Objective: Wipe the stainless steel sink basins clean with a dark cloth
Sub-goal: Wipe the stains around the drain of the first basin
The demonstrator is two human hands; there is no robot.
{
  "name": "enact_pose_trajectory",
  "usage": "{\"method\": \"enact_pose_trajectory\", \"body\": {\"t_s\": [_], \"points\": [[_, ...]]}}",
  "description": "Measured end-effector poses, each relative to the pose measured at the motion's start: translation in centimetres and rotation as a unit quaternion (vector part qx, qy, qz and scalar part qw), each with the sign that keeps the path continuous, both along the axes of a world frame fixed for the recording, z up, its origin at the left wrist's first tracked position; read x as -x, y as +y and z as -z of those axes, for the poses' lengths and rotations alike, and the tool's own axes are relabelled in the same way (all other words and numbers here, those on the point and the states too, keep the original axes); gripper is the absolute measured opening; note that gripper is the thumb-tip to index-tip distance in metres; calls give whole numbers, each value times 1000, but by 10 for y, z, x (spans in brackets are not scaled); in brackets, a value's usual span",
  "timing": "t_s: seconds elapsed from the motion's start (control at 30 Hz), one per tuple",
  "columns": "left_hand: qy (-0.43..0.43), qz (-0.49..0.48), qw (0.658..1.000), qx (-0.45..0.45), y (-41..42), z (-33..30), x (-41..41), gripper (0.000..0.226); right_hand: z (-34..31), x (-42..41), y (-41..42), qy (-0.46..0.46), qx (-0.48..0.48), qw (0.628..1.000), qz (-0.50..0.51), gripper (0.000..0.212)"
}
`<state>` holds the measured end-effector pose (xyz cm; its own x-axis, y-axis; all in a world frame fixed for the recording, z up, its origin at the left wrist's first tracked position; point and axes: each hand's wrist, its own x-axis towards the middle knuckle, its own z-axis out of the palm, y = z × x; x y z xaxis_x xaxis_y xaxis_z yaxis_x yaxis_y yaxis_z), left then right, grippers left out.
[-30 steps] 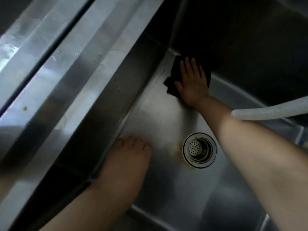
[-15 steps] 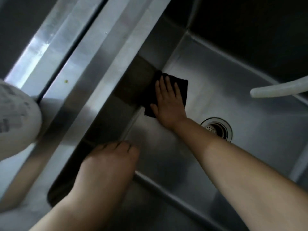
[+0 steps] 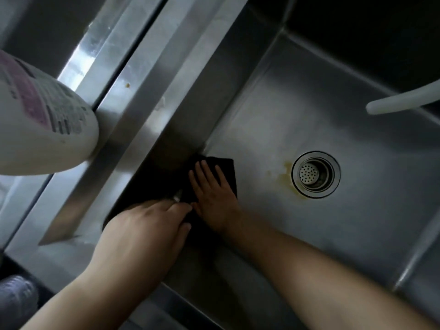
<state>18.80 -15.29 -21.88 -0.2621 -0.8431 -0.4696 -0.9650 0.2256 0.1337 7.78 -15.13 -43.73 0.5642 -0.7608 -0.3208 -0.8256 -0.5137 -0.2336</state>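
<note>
A stainless steel sink basin (image 3: 297, 96) fills most of the view, with a round drain strainer (image 3: 315, 174) and a yellowish stain beside it. My right hand (image 3: 214, 198) lies flat, fingers straight, pressing a dark cloth (image 3: 226, 167) onto the basin floor at its near left corner. My left hand (image 3: 147, 232) rests on the basin's left rim and wall, fingers extended down toward the cloth and close to my right thumb.
A white plastic bottle (image 3: 42, 120) with a purple label looms at the upper left, over the steel ledge (image 3: 152, 75). A white hose end (image 3: 400, 101) hangs in from the right above the basin. A dark object (image 3: 16, 296) sits at the lower left.
My right hand has slid the cloth along the left wall toward me, into the near corner. My left hand now sits next to it. The view has shifted, showing more of the bottle.
</note>
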Motion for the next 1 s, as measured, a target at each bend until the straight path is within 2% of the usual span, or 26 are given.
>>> {"method": "enact_pose_trajectory", "body": {"t_s": [0.13, 0.2, 0.27, 0.33, 0.43, 0.53, 0.73, 0.87, 1.0], "points": [[3, 16, 1000, 7, 1, -1, 13, 20, 1, 16, 19, -78, 24, 994, -77, 65], [12, 26, 999, -25, 3, -2, 25, 22, 3, 36, 25, -100, 43, 988, -108, 65], [18, 24, 999, -33, 7, 4, 32, 32, 5, 62, 29, -97, 51, 985, -134, 67], [22, 41, 998, -42, 11, 6, 41, 31, 4, 89, 23, -65, 58, 986, -142, 70], [29, 108, 993, -21, 15, 10, 56, 17, -1, 127, -3, -17, 58, 993, -102, 75], [11, 128, 992, -2, 14, 18, 68, 8, -3, 160, -43, -3, 59, 998, -28, 73], [-46, 115, 992, 23, -9, 38, 70, 20, 5, 202, -110, 53, 55, 991, 111, 72], [-54, 82, 995, 11, -24, 57, 66, 31, 4, 190, -95, 53, 39, 983, 171, 71], [-62, 64, 996, -1, -29, 73, 61, 29, -5, 176, -32, 34, 6, 992, 121, 74]]}}
